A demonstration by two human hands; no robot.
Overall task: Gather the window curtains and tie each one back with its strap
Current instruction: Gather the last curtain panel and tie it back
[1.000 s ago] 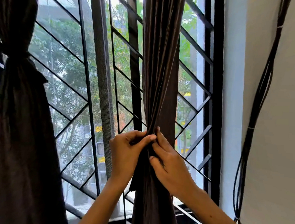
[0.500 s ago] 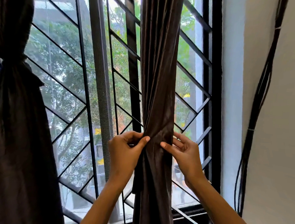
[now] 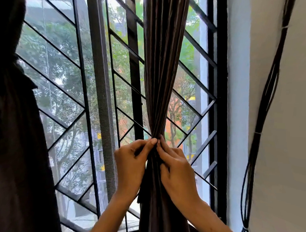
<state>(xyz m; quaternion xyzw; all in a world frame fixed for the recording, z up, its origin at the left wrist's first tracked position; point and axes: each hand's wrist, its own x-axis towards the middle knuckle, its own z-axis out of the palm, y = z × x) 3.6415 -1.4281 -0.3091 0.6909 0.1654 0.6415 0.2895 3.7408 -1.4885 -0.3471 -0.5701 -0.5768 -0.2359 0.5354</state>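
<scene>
- Both hands have closed back in since half a second ago: right hand (image 3: 175, 166) now pinches the curtain (image 3: 160, 72) waist beside the left hand (image 3: 131, 161), mid-window.
- Can't make out the strap from here.
- I reckon loose pinches let the folds fan out before any knot holds.

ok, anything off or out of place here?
Nothing damaged. Both hands pinch the gathered middle curtain; no strap visibly tied round it. Black cables hang loose down the right wall.

window grille (image 3: 67, 63), cable bundle (image 3: 268, 96), white wall (image 3: 291, 139)
</scene>
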